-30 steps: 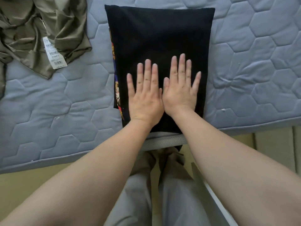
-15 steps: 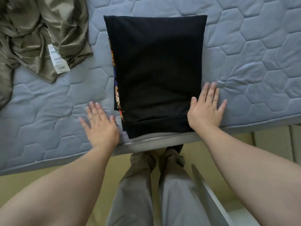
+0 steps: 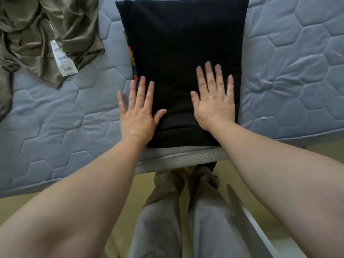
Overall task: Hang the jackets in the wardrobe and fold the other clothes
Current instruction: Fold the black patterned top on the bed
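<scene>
1. Hands are both lying flat with the palms down and the fingers straight and spread, and they are gripping nothing.
2. My left hand (image 3: 137, 116) is pressing on the left border of the folded black garment (image 3: 182, 43). The thumb and the inner fingers are lying on the cloth, while the little finger is lying over the grey quilted mattress (image 3: 288, 71).
3. My right hand (image 3: 214, 103) is resting fully on the same garment, near its right border.
4. The black garment is lying as a tidy rectangle at the near edge of the mattress, and its near end is almost reaching that edge. A strip of coloured print (image 3: 132, 58) is showing along its left border.
5. An olive garment (image 3: 37, 34) is lying crumpled toward the far left of the mattress, well apart from the black one. A white paper tag (image 3: 63, 58) is lying on it.
6. My legs in grey trousers (image 3: 158, 220) are standing just beside the near edge, on a yellowish floor (image 3: 18, 207).
</scene>
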### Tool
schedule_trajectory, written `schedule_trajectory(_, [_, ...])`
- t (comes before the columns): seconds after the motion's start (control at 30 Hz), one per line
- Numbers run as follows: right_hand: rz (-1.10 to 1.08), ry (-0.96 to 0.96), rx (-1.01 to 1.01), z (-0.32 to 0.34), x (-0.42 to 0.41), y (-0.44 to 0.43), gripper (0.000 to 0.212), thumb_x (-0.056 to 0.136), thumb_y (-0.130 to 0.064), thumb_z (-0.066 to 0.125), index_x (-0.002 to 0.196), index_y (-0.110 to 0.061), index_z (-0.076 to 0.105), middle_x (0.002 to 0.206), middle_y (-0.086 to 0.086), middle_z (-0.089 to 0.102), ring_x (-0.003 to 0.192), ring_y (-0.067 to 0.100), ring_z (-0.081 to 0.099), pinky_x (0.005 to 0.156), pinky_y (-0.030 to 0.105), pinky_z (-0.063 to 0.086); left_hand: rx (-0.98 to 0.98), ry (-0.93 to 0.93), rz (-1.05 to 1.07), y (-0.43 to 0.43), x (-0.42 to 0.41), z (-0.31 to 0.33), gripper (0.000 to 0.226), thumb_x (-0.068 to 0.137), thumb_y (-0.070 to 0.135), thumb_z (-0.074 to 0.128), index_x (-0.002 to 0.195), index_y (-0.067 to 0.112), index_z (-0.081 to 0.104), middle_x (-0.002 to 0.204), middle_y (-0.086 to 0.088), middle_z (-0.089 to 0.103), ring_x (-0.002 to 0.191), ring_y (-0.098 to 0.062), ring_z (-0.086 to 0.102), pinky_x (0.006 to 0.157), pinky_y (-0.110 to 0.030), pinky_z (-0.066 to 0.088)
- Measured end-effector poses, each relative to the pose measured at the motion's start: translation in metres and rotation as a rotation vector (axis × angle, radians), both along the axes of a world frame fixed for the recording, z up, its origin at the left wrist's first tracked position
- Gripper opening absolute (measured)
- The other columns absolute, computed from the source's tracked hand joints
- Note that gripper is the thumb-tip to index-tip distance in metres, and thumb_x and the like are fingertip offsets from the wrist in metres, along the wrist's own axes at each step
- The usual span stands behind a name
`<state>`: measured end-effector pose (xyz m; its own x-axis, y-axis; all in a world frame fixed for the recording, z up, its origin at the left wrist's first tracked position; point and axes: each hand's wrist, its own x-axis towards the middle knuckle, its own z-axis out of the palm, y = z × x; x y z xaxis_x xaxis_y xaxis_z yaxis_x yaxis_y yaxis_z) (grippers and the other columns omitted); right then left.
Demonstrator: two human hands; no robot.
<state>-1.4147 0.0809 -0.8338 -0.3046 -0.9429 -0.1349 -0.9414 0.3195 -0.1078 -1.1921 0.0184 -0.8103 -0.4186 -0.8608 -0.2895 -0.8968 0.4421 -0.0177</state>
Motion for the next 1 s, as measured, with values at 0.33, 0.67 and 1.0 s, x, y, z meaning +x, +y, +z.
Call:
schedule_trajectory(0.33, [-0.263, -0.032, 0.240, 0.049, -0.015, 0.024, 0.064, 0.105, -0.045, 0.009, 0.157, -0.020, -0.019, 0.168, 0.002, -0.018, 0.156, 0.023, -0.011, 0.125, 0.057, 0.000, 0.061, 0.109, 0.654, 0.015, 0.029, 0.054, 0.060, 0.107, 0.028, 0.029, 0.162, 0.013, 0.010, 0.170, -0.008, 0.007, 0.157, -0.023, 0.009, 0.126, -0.052, 0.000])
schedule_trajectory(0.67, [-0.005, -0.042, 0.067, 0.034, -0.033, -0.145, 0.063, 0.103, -0.044, 0.003, 0.162, -0.020, 0.000, 0.170, -0.003, -0.004, 0.157, 0.019, -0.005, 0.124, 0.048, -0.006, -0.043, 0.169, -0.020, -0.102, -0.135, 0.018, 0.065, 0.106, 0.042, 0.022, 0.163, 0.020, 0.001, 0.170, -0.001, -0.008, 0.156, -0.021, -0.011, 0.126, -0.049, -0.004])
schedule_trajectory(1.0, [-0.094, 0.045, 0.135, 0.022, -0.061, -0.152, 0.079, 0.098, -0.064, 0.001, 0.162, -0.019, 0.004, 0.171, -0.002, -0.001, 0.157, 0.019, -0.007, 0.124, 0.054, -0.008, 0.021, 0.126, 0.275, -0.141, -0.106, -0.003, 0.075, 0.099, 0.064, 0.012, 0.162, 0.025, 0.000, 0.170, 0.006, -0.007, 0.156, -0.017, -0.010, 0.124, -0.045, -0.012])
